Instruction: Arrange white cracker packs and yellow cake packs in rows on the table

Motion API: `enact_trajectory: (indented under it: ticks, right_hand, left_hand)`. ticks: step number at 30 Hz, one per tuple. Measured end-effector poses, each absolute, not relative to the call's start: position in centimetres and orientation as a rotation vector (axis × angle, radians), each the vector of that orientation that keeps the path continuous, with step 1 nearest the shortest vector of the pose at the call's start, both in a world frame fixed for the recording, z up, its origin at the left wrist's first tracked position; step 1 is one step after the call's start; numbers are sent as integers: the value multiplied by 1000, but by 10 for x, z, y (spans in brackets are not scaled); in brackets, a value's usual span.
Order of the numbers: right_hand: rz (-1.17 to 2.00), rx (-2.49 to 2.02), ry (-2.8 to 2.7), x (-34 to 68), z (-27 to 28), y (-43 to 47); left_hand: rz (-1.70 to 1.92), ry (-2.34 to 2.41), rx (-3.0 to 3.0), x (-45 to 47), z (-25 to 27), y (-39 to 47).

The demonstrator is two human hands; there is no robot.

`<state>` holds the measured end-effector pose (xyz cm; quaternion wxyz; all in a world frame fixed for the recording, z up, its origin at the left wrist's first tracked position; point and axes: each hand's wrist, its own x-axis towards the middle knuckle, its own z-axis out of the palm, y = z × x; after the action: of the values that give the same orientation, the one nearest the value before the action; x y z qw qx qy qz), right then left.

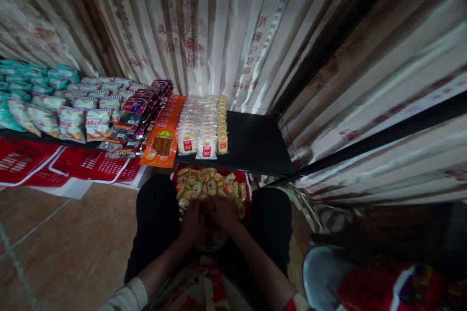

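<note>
Between my knees stands a red container (249, 189) filled with small wrapped snack packs (211, 187) in yellowish clear wrappers. Both hands are at its near side, close together over the nearest packs. My left hand (193, 216) has its fingers curled inward, and my right hand (222, 211) is bent toward it with the fingers closed. Dim light hides whatever lies between the fingers. Beyond the container, rows of similar clear-wrapped packs (206, 148) with red and white labels lie on a black shelf (251, 143).
Left of those rows lie orange snack bags (160, 148), dark red packets (136, 107), white bags (98, 124) and teal bags (67, 73). Red printed bags (87, 163) sit below the shelf. Patterned curtains (219, 24) hang behind, with black poles (350, 136) at right. A pale stool (321, 272) stands lower right.
</note>
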<state>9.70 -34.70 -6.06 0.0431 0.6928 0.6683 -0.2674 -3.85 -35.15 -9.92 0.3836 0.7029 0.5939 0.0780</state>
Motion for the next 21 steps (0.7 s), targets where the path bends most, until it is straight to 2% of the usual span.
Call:
enact_trajectory:
  ticks: [17,21]
  right_hand:
    - [-1137,2033,2513,159,1,-344]
    - [-1297,2184,2541,175,6,-336]
  left_hand:
    - [618,1309,1613,-23,-72,-331]
    - [709,1287,1441,-5,-64,-319]
